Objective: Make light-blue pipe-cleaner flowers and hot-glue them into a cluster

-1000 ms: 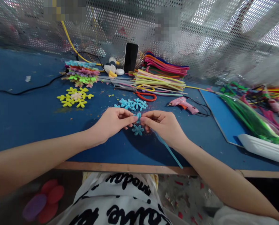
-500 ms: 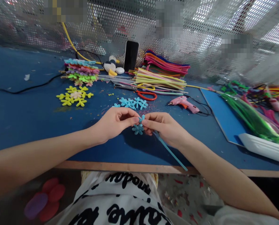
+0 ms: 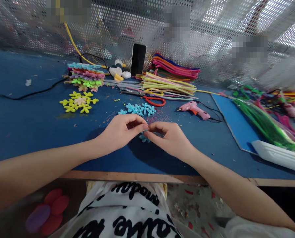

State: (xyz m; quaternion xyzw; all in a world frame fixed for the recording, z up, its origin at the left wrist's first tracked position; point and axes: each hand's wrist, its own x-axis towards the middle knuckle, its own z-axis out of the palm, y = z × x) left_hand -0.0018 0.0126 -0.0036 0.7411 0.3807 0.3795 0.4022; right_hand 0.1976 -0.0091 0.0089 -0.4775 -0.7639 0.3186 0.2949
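My left hand (image 3: pixel 120 130) and my right hand (image 3: pixel 168 137) meet fingertip to fingertip over the blue table (image 3: pixel 38 122), both pinched on a light blue pipe cleaner that is almost wholly hidden by the fingers. Just under the fingertips lies a small blue pipe-cleaner flower (image 3: pixel 144 138), partly covered. A cluster of finished blue flowers (image 3: pixel 140 109) lies a little farther back.
Yellow flowers (image 3: pixel 78 101) and a stack of mixed-colour flowers (image 3: pixel 86 76) lie at the left back. Bundles of pipe cleaners (image 3: pixel 171 82), red-handled scissors (image 3: pixel 154 100), a pink glue gun (image 3: pixel 194 110), an upright phone (image 3: pixel 138 60) and a green bag (image 3: pixel 264 123) fill the back and right.
The long blue pipe-cleaner tail that trailed past my right wrist is no longer visible. My right hand has turned over and closed in, covering the piece and part of the flower.
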